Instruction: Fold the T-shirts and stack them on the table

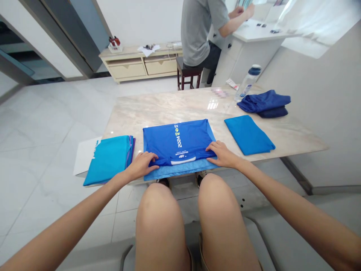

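A royal-blue shirt (177,141) with yellow "2024" print lies folded on the marble table (175,107), at its near edge, on top of a lighter blue garment (180,170). My left hand (142,164) rests on the shirt's near-left corner, fingers curled over the fabric edge. My right hand (221,153) presses the near-right corner, fingers stretched flat on the cloth. Both hands sit at the fold by the collar.
A stack of folded turquoise shirts (108,159) lies left, over the table corner. A folded blue shirt (248,134) lies right, crumpled dark-blue clothes (265,102) and a water bottle (248,82) behind it. A person in a grey shirt (197,30) sits on a stool beyond.
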The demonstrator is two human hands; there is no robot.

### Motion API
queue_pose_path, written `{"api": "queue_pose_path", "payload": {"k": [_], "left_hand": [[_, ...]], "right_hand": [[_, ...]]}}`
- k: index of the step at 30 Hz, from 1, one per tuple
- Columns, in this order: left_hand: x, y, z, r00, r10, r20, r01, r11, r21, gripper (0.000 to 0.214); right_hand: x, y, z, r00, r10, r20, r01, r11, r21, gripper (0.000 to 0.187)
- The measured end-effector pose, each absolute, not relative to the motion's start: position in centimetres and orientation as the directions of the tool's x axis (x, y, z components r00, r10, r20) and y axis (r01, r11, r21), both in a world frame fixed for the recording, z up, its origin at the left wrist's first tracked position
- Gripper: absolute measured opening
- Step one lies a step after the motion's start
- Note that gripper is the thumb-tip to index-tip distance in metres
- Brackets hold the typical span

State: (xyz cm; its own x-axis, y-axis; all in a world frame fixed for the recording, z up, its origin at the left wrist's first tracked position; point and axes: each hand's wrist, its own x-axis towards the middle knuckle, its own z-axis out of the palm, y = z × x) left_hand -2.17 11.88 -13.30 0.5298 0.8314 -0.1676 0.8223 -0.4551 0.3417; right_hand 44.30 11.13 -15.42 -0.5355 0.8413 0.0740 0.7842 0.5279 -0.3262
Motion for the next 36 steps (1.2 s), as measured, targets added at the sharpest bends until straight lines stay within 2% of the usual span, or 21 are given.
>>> {"api": "queue_pose_path", "payload": {"k": [2, 4, 7, 11, 15, 20, 23, 25, 27, 30, 32, 36], "left_hand": [[-2.1, 12.3, -13.8, 0.523, 0.833, -0.179, 0.803, -0.412, 0.431, 0.028], [-2.1, 12.5, -14.1, 0.536, 0.83, -0.154, 0.764, -0.4, 0.506, 0.022], [-2.3, 12.3, -14.2, 0.581, 0.81, -0.077, 0.699, -0.448, 0.557, 0.017], [-3.0, 11.3, -14.3, 0.647, 0.763, 0.013, 0.637, -0.549, 0.541, 0.028], [-3.6, 9.9, -14.3, 0.702, 0.712, 0.017, 0.62, -0.623, 0.478, 0.034], [-4.2, 9.1, -12.8, 0.703, 0.712, -0.012, 0.619, -0.603, 0.504, 0.023], [-4.5, 10.7, -11.6, 0.53, 0.848, -0.019, 0.724, -0.44, 0.532, 0.018], [-4.6, 12.8, -11.2, 0.302, 0.95, -0.076, 0.84, -0.228, 0.493, 0.028], [-4.2, 15.2, -11.2, 0.096, 0.986, -0.135, 0.913, -0.033, 0.406, 0.039], [-3.1, 18.0, -11.8, -0.05, 0.975, -0.215, 0.951, 0.112, 0.288, 0.046], [-2.1, 18.6, -12.1, -0.074, 0.965, -0.254, 0.956, 0.14, 0.256, 0.044], [-0.4, 17.5, -10.9, -0.119, 0.961, -0.248, 0.971, 0.165, 0.174, 0.049]], "right_hand": [[43.4, 11.4, -15.6, -0.522, 0.852, 0.036, 0.774, 0.491, -0.399, 0.034], [42.8, 11.7, -15.6, -0.524, 0.852, -0.017, 0.758, 0.457, -0.465, 0.027], [42.6, 11.8, -15.4, -0.545, 0.835, -0.071, 0.727, 0.429, -0.537, 0.017], [43.3, 10.7, -15.4, -0.54, 0.84, -0.046, 0.69, 0.411, -0.595, 0.031], [44.3, 9.0, -15.5, -0.598, 0.8, -0.04, 0.683, 0.482, -0.549, 0.035], [45.6, 8.5, -15.0, -0.619, 0.785, 0.011, 0.659, 0.528, -0.535, 0.03], [46.0, 11.0, -14.7, -0.484, 0.873, 0.063, 0.726, 0.441, -0.529, 0.022], [45.7, 13.8, -14.7, -0.295, 0.955, 0.025, 0.813, 0.264, -0.519, 0.023], [44.8, 17.0, -14.8, -0.075, 0.995, -0.069, 0.864, 0.03, -0.503, 0.03], [43.0, 20.9, -15.2, 0.162, 0.968, -0.193, 0.867, -0.233, -0.439, 0.04], [42.0, 22.2, -15.5, 0.22, 0.949, -0.224, 0.881, -0.292, -0.373, 0.044], [42.2, 22.7, -15.2, 0.207, 0.934, -0.293, 0.937, -0.275, -0.216, 0.037]]}}
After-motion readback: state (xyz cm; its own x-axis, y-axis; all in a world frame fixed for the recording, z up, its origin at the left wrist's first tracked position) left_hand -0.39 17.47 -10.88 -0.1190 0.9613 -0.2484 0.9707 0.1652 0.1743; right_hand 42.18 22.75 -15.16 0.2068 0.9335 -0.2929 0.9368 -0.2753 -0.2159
